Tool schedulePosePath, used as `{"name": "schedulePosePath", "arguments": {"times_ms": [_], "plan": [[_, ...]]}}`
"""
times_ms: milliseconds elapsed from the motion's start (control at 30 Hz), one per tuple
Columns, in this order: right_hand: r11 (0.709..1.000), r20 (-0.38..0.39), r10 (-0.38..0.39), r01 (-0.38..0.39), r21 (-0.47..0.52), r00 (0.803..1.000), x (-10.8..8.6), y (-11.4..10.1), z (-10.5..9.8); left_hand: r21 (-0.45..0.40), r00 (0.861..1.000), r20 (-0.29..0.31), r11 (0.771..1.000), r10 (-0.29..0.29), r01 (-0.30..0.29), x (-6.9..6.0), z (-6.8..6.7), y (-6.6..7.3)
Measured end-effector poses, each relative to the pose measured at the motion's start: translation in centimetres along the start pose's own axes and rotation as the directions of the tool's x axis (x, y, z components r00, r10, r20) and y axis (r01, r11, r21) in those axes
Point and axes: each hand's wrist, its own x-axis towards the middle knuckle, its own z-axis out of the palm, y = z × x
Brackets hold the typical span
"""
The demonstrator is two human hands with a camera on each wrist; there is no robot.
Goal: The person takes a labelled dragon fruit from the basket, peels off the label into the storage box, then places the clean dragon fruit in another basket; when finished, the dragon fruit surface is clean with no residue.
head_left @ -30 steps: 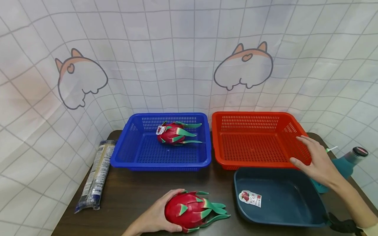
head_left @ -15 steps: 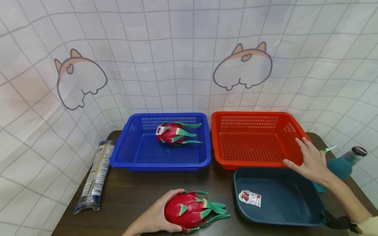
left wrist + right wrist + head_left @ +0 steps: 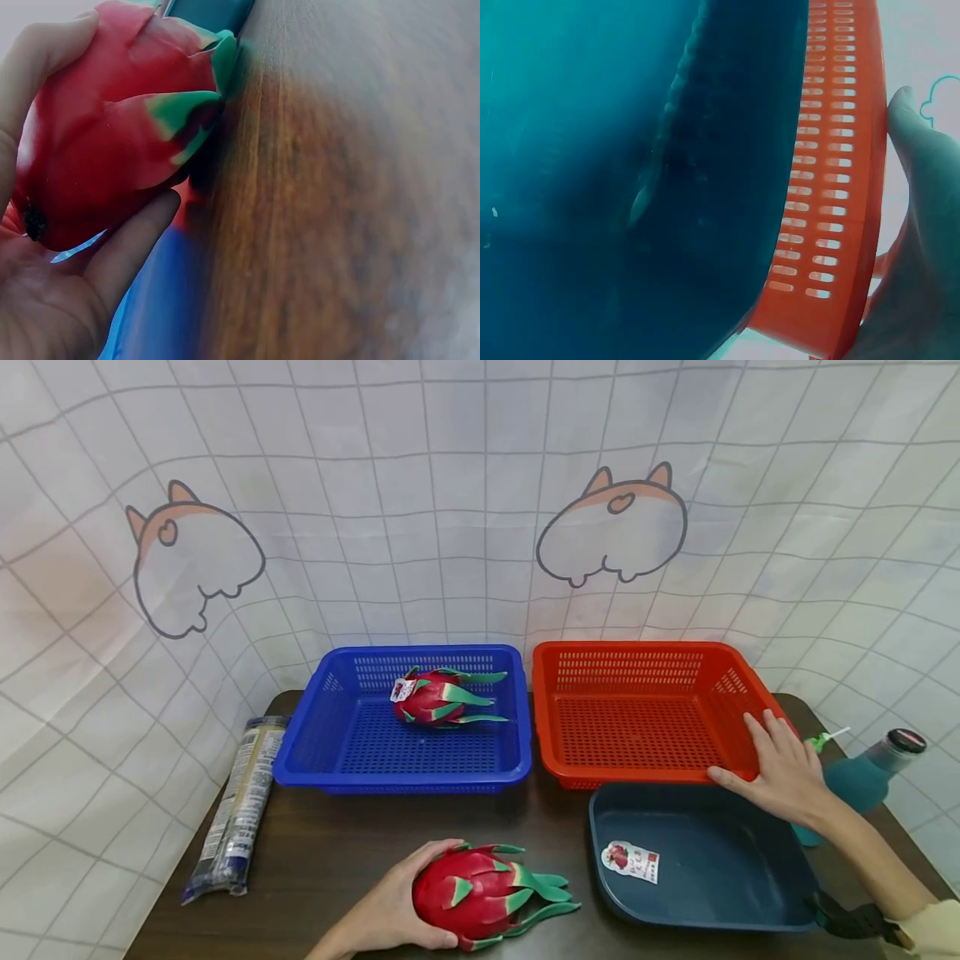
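A red dragon fruit with green scales lies at the front of the dark wood tabletop, its leafy tips pointing toward the dark blue tray and stopping just beside it. The left hand grips its blunt end, thumb and fingers curled round opposite sides. Holding this fruit while the right hand is at the red basket seems to be the step in hand. That hand's fingers are spread over the basket's right front corner, gripping nothing that shows; whether they touch the rim I cannot tell. Behind the fruit, the blue basket holds 1 more dragon fruit, while the tray contains 1 printed label. Any move of the held fruit would call for a steady left grip and enough height for its trailing tips to pass the tray's rim.
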Motion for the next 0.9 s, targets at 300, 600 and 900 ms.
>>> {"name": "schedulePosePath", "arguments": {"times_ms": [300, 600, 900], "plan": [[1.000, -0.047, 0.006, -0.005, 0.013, 0.999, 0.0, -0.3, -0.1, -0.036, 1.000, 0.002, 0.999, -0.017, 0.017, -0.1, -0.2, 0.3], [0.999, -0.032, 0.040, -0.039, 0.009, 0.999, 0.0, -0.1, -0.1, -0.137, 0.999, -0.032, 0.990, 0.011, -0.016, -0.3, -1.9, 2.5], [0.998, -0.022, 0.058, -0.058, 0.008, 0.998, 0.0, -0.3, -0.2, -0.145, 0.990, -0.140, 0.989, 0.016, -0.037, 1.4, -3.1, 5.7]]}}
